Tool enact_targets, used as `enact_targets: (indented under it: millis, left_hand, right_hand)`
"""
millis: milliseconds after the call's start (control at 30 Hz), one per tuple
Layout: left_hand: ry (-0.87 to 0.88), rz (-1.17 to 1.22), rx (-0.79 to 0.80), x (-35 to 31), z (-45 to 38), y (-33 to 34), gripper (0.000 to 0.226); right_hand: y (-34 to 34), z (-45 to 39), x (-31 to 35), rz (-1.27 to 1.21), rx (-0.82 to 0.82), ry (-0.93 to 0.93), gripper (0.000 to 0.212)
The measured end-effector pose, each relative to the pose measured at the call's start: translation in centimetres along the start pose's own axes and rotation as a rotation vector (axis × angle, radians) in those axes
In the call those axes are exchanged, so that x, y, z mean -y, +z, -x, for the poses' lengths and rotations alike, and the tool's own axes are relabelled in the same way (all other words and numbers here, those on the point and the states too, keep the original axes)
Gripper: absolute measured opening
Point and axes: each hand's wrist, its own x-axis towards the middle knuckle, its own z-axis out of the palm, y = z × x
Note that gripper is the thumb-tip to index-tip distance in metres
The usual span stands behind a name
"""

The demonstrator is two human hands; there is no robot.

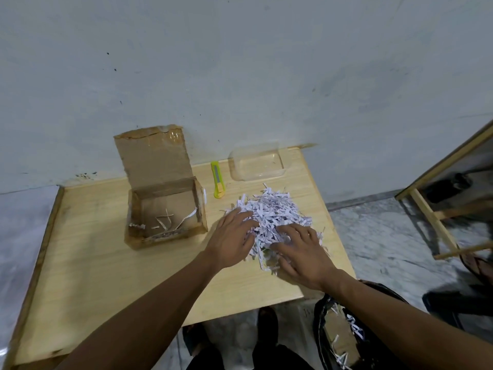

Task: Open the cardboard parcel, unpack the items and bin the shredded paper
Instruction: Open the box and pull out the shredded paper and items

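The cardboard parcel (162, 209) stands open on the wooden table (93, 252), lid flap up, with only a few paper strips left inside. To its right lies a heap of white shredded paper (274, 212). My left hand (232, 239) rests on the heap's left side with fingers spread. My right hand (301, 252) lies flat on the heap's near right side, fingers spread over the strips. A clear plastic container (257, 162) sits at the table's far right. A black-lined bin (344, 335) on the floor below the table's right corner holds some shreds and cardboard.
A yellow-green utility knife (217, 180) lies between the parcel and the clear container. A grey wall runs behind the table. A wooden frame (432, 209) stands on the floor at the right. My feet show below the table's near edge.
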Motion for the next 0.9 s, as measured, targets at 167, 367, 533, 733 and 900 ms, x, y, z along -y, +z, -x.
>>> enact_targets:
  millis: [167,367,533,733,900]
  left_hand:
    - [0.068,-0.049,0.085,0.3,0.5,0.9,0.045]
    - [-0.047,-0.088,0.085,1.4,0.5,0.8,0.061]
    - [-0.010,-0.071,-0.001,1.3,1.1,0.8,0.046]
    - [0.075,-0.033,0.049,0.4,1.3,0.3,0.047]
    - [0.010,-0.111,0.137,0.7,0.8,0.4,0.040]
  right_hand:
    - [-0.3,-0.8,-0.8,0.005,0.017,0.240,0.034]
    - [-0.7,-1.0,-0.1,0.036,-0.026,0.260,0.038]
    - [-0.1,-1.4,2.7,0.049,0.007,0.031,0.034]
    - [0.6,-0.5,3.2,0.053,0.077,-0.203,0.025]
    - [0.8,-0.8,2.7,0.053,0.069,-0.124,0.024]
